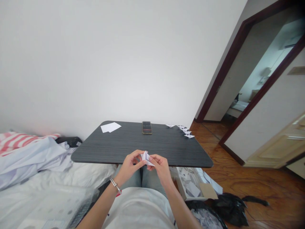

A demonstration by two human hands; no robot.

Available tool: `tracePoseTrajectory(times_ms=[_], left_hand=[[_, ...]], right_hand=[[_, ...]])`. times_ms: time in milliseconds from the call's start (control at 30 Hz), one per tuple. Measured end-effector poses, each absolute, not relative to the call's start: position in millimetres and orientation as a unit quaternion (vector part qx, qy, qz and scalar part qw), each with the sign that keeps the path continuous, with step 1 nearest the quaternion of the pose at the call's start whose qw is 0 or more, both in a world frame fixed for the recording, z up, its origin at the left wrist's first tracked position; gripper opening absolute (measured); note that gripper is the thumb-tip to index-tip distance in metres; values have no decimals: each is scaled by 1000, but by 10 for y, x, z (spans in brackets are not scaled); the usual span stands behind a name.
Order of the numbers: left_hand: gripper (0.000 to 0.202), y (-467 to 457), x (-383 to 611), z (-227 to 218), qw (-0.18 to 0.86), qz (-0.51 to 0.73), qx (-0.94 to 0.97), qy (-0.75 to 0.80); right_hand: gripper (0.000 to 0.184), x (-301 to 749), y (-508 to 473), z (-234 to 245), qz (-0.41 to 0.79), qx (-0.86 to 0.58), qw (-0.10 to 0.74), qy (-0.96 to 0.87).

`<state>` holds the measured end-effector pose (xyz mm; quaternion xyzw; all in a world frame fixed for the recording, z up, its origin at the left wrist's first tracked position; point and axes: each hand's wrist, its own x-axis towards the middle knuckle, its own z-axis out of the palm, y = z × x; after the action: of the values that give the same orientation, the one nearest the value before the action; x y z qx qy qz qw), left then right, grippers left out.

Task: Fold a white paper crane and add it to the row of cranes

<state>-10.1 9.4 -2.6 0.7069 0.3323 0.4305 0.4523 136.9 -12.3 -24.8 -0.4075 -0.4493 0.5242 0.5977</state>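
A small piece of folded white paper (146,156) is held between my two hands, just over the near edge of the dark table (119,146). My left hand (131,163) pinches its left side with thumb and fingers. On the other side, my right hand (160,164) grips the paper's right corner. Folded paper cranes (189,136) stand in a row along the table's far right side. At the far left lie flat white paper sheets (111,127), partly overlapping.
A phone (147,128) lies at the table's back middle. Right of my legs, a box (190,187) of papers sits on the floor beside black plastic bags (231,206). Clothes (35,156) cover a bed at left. A white wall rises behind the table.
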Motion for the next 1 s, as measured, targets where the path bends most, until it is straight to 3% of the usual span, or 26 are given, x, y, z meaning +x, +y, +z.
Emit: tracePoseTrajectory(times_ms=[267,333,500,667,1000], left_hand=[[27,125,-73,-56,529,459,635,326],[27,127,-72,-50,528,464,632,327],[27,136,-81,-44,517,474,627,339],[28,135,-84,-41,523,478,613,350],[26,131,-76,-52,508,497,615,342]], right_hand=[[15,1331,-159,-254,488,-385,617,-483],[12,1335,-171,-252,473,-388,605,-509],[23,1359,-196,-230,466,-381,573,-556],[15,1335,-207,-218,476,-393,556,-556],[18,1292,-181,-237,492,-403,582,-506]])
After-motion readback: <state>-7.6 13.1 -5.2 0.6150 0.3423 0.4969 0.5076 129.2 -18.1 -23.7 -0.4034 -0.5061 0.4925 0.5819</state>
